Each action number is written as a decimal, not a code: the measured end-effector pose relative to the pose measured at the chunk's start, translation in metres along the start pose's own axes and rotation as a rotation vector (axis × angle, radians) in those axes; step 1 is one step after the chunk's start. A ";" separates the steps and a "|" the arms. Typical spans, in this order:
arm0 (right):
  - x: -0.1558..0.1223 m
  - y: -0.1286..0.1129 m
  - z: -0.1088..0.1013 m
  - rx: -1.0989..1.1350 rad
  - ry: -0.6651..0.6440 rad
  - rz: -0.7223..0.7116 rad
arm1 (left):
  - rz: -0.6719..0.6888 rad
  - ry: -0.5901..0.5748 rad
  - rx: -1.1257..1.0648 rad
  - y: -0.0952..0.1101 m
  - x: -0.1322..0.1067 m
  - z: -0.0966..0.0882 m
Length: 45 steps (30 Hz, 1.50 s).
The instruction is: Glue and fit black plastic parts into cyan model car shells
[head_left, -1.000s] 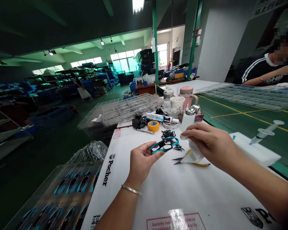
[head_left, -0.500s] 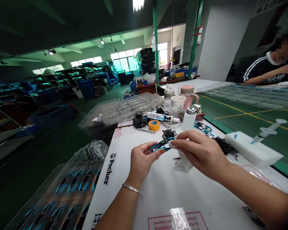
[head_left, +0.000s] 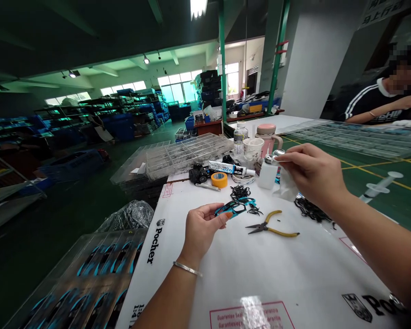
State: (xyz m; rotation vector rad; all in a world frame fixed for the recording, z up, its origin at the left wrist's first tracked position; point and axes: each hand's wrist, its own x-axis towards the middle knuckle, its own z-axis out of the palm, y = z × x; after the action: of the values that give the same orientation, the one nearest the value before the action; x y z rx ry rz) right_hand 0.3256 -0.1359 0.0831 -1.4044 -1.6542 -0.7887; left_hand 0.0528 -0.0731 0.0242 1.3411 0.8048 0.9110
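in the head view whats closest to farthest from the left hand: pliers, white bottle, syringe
From the left hand:
1. Yellow-handled pliers, lying on the white board just to the hand's right.
2. White bottle, standing farther back on the board, to the right.
3. Syringe, farthest, well off to the right.

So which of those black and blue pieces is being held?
The piece in the left hand, raised above the white board; another blue-edged piece lies loose on it.
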 end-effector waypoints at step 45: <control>-0.037 -0.074 0.029 0.163 -0.164 -0.359 | -0.061 0.161 -0.038 0.004 0.003 -0.005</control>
State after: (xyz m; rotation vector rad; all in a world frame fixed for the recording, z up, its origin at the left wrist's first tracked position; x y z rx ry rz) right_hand 0.2499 -0.1427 0.0400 -1.0966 -2.0847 -0.7294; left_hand 0.0495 -0.0678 0.0278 1.2147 0.9420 0.9900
